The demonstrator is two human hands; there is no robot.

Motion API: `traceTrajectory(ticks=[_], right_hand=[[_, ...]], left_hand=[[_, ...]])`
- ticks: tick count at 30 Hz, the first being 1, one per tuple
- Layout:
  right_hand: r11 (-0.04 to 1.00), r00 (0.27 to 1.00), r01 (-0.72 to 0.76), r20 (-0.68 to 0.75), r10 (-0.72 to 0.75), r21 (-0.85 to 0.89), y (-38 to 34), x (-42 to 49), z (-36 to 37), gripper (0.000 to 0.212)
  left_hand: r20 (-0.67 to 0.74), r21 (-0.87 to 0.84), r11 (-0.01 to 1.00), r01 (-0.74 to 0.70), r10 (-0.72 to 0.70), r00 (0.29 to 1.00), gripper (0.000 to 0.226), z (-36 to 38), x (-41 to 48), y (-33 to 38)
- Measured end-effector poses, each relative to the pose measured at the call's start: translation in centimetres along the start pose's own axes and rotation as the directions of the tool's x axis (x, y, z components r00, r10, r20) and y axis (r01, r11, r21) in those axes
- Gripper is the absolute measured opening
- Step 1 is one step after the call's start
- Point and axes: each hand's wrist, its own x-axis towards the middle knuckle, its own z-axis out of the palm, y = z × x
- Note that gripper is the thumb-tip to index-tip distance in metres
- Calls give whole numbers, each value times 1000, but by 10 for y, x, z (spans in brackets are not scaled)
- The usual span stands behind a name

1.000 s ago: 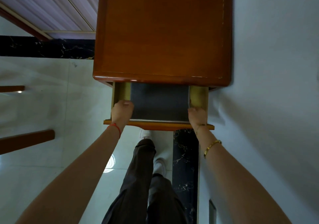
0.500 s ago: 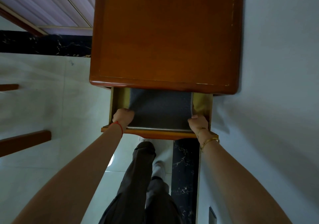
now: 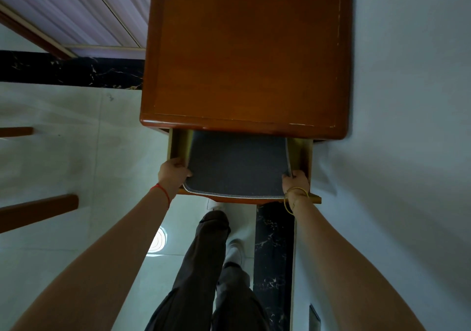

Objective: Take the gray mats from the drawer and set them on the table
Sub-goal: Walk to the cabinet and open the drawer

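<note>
Vs half a sec ago: the gray mats (image 3: 237, 165) lay flat inside the drawer (image 3: 303, 152). Now the near edge is lifted & drawn toward the person, w/ the stitched hem hanging over the drawer front.

The left hand (image 3: 173, 175) grips the near-left corner, fingers curled round the edge. The right hand (image 3: 295, 181) pinches the near-right corner, where the side edge curls up.

The far part of the mats is under the lip of the table (image 3: 244, 58), inside the drawer, so they're only partly out. Can't tell if it's one mat or a stack: the right edge hints at layers, but it's too dim to say.

For the task: grasp is made & extraction has begun, nothing on the table yet. Next prob needs a pull back till the far edge clears the table lip, then up & onto the top. Risk: if it's a stack, a lower mat slips & stays behind.
</note>
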Motion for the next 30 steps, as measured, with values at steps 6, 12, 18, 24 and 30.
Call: traceTrajectory(ticks=[6, 12, 18, 24, 30], right_hand=[[995, 997, 71, -11, -71, 66, 13, -33, -19, 27], [995, 998, 48, 45, -52, 86, 32, -52, -30, 32], [992, 995, 61, 75, -69, 114, 64, -99, -48, 27], [986, 991, 88, 92, -102, 140, 80, -157, -72, 28], [957, 970, 195, 103, -221, 216, 78, -229, -96, 27]], left_hand=[[-4, -83, 993, -78, 78, 997, 44, -8, -34, -21], [7, -126, 990, -66, 68, 998, 43, -14, -54, -40], [15, -140, 987, -72, 75, 997, 45, -28, -100, -78], [20, -242, 967, -77, 84, 996, 50, -48, -154, -112], [-55, -475, 871, -124, 111, 992, 51, -90, -215, -143]])
